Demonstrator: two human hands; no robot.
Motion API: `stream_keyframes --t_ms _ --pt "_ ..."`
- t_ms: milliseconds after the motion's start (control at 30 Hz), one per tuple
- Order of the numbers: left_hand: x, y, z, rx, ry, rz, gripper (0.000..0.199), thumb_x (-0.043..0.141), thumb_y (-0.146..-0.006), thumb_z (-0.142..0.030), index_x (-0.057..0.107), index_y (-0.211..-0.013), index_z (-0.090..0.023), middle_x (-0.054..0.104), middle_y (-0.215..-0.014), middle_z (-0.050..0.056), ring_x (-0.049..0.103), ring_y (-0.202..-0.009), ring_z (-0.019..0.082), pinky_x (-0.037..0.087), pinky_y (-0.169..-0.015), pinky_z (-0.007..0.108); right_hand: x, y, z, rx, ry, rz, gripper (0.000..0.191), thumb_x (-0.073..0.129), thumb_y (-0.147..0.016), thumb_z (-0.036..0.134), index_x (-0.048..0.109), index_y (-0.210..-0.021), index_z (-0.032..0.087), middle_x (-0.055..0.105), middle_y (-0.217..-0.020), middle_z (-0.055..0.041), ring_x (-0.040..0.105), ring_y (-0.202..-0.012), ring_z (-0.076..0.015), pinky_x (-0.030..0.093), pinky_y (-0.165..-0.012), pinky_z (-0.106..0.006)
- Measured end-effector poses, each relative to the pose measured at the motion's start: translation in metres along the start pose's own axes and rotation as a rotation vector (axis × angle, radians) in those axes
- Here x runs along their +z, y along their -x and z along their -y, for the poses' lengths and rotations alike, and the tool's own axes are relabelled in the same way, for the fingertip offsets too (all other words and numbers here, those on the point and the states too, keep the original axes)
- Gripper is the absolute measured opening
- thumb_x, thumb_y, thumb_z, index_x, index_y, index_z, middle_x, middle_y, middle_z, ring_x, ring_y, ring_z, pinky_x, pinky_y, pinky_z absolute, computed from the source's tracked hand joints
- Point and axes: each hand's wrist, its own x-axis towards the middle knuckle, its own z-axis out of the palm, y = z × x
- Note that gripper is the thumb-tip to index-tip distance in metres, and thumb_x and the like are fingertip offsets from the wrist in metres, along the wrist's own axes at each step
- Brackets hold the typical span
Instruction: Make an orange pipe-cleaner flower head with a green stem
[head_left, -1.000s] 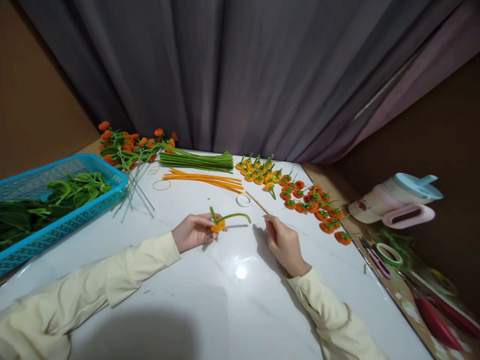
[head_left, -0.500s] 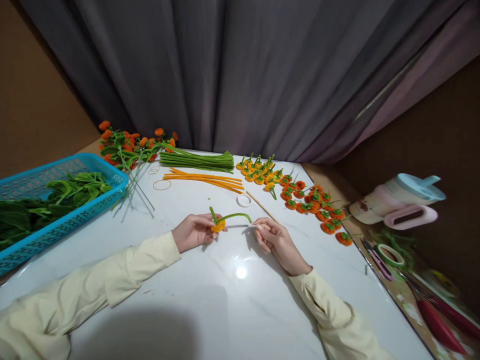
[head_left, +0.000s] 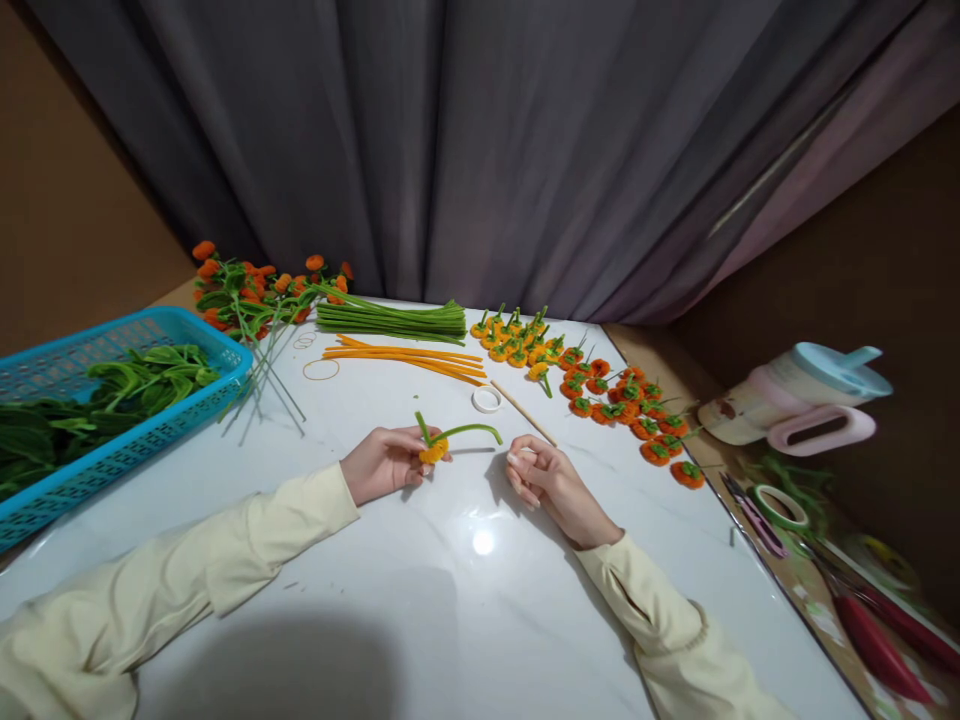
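My left hand [head_left: 384,464] is closed around a small yellow pipe-cleaner flower [head_left: 434,451], held just above the white tabletop. Two green pipe-cleaner ends rise from the flower: a short one stands up, and a longer one [head_left: 472,428] arches right and bends down at its tip. A small gap separates that tip from my right hand [head_left: 546,478]. The fingers of my right hand are curled with the thumb pressed against them; whether anything tiny is between them I cannot make out. Beyond the hands lie a white ring [head_left: 487,400] and a thin wooden stick [head_left: 523,412].
Green pipe cleaners [head_left: 390,320] and orange-yellow ones [head_left: 405,357] lie at the back. Yellow flower heads [head_left: 517,352] and orange ones [head_left: 656,452] line the right. A blue basket [head_left: 172,420] of leaves stands left, beside stemmed orange flowers [head_left: 251,290]. Right are a tumbler [head_left: 772,395] and red-handled pliers [head_left: 881,650].
My right hand has come slightly away from the long green end's tip, its fingers curling in more. My left hand still holds the yellow flower. The view has shifted slightly.
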Motion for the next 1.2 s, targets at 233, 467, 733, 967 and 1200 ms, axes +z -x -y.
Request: stream_keyframes --t_ms 233,467,733,967,1200 --pt "0.000 0.000 0.000 0.000 0.009 0.005 0.022 0.049 -0.068 -0.003 0.057 -0.088 -0.007 0.061 -0.073 0.012 0.057 -0.052 0.012 0.049 -0.045 0.019 0.000 0.000 0.001 0.003 0.008 0.005 0.026 0.065 -0.075 0.034 0.046 -0.080 0.017 0.052 -0.056 0.0046 0.034 -0.038 -0.0051 0.018 -0.039 -0.019" --pt "0.001 -0.001 0.000 -0.006 0.004 0.014 0.022 0.048 -0.069 -0.003 0.056 -0.089 -0.007 0.062 -0.072 0.011 0.056 -0.050 0.011 0.049 -0.043 0.018 -0.001 0.001 0.003 0.004 0.027 0.012 0.022 0.062 -0.078 0.034 0.047 -0.081 0.018 0.053 -0.056 0.0040 0.035 -0.039 -0.0053 0.022 -0.040 -0.019" --pt "0.000 0.000 0.000 -0.021 0.000 0.004 0.022 0.050 -0.069 -0.003 0.056 -0.089 -0.007 0.064 -0.074 0.014 0.058 -0.050 0.012 0.050 -0.043 0.018 -0.020 -0.014 0.025 -0.168 0.490 -0.278 0.026 0.055 -0.081 0.042 0.051 -0.079 0.017 0.053 -0.056 0.0012 0.042 -0.044 -0.0105 0.034 -0.045 -0.022" --pt "0.012 0.005 -0.003 -0.006 -0.104 -0.062 0.037 0.054 -0.072 -0.004 0.055 -0.108 -0.008 0.067 -0.090 0.016 0.063 -0.058 0.012 0.053 -0.057 0.020 -0.037 -0.062 0.037 -0.225 1.639 -0.283 0.025 0.049 -0.082 0.020 0.051 -0.106 0.016 0.058 -0.104 -0.0095 0.056 -0.087 -0.0210 0.039 -0.062 -0.026" --pt "0.014 0.005 0.003 0.045 -0.156 -0.071 0.035 0.063 -0.066 -0.005 0.057 -0.101 -0.008 0.066 -0.095 0.017 0.061 -0.063 0.013 0.054 -0.062 0.026 -0.027 -0.087 0.038 -0.072 1.766 -0.225 0.036 0.047 -0.072 0.005 0.048 -0.107 0.014 0.058 -0.102 -0.0133 0.057 -0.086 -0.0255 0.034 -0.054 -0.026"
